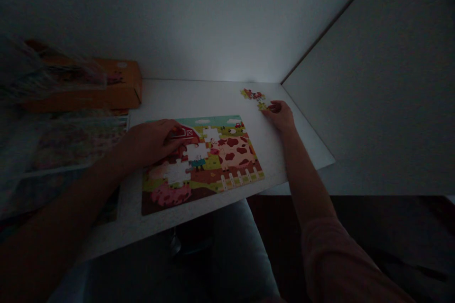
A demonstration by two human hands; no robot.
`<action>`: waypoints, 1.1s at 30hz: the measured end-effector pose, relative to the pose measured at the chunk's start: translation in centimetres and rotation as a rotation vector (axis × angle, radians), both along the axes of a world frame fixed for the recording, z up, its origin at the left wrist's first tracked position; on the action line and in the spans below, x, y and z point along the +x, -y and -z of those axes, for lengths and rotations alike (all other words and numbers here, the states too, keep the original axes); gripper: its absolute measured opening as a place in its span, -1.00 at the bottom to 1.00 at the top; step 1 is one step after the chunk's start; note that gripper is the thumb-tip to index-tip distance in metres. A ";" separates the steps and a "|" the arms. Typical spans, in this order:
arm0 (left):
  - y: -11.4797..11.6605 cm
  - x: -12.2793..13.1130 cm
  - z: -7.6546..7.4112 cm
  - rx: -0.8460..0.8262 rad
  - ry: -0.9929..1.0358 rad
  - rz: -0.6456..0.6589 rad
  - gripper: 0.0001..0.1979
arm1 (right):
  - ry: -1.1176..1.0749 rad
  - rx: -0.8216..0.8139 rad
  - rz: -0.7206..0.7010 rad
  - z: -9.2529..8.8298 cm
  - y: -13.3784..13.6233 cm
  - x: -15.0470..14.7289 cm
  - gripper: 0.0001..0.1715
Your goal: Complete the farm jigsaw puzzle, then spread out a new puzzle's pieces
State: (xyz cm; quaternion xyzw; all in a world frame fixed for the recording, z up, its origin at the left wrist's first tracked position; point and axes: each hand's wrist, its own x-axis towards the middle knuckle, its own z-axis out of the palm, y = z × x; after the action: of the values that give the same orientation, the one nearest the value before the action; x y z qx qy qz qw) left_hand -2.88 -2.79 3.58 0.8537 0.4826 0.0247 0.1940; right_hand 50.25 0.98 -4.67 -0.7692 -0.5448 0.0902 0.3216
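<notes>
A farm jigsaw puzzle [236, 151] with a cow, a barn and a white fence lies on the white table. White gaps show in its middle, near its top and at its lower left. My left hand [152, 139] rests on the puzzle's upper left part, fingers stretched over the red barn and hiding some of it. Farther off to the right, my right hand [282, 114] pinches a yellow-green puzzle piece [262, 106] between thumb and fingers, close to the tabletop. Just beyond it lies a small cluster of loose puzzle pieces [251, 94].
An orange box [122, 85] stands at the back left, with clear plastic wrapping [71, 73] over it. Printed picture sheets [76, 144] lie left of the puzzle. White walls bound the table [199, 97] at the back and right. My legs are below its front edge.
</notes>
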 end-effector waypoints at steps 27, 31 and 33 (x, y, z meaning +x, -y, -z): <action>0.1 -0.5 1.2 0.246 0.164 0.003 -0.62 | -0.566 0.164 -0.958 -8.2 0.7 -19.7 -0.43; 0.2 -0.4 0.8 0.249 0.187 -0.029 -0.59 | -0.715 0.097 -0.943 -6.0 0.1 -20.9 -0.28; 0.2 -0.3 0.7 0.240 0.209 -0.023 -0.58 | -0.745 0.073 -0.927 -5.2 0.2 -20.9 -0.27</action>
State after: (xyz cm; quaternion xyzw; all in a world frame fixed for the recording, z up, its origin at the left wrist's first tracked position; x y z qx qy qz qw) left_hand -3.18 -3.00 2.84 0.8579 0.4632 0.1732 0.1394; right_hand 29.40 0.76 0.52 -0.3564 -0.6769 0.4663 0.4443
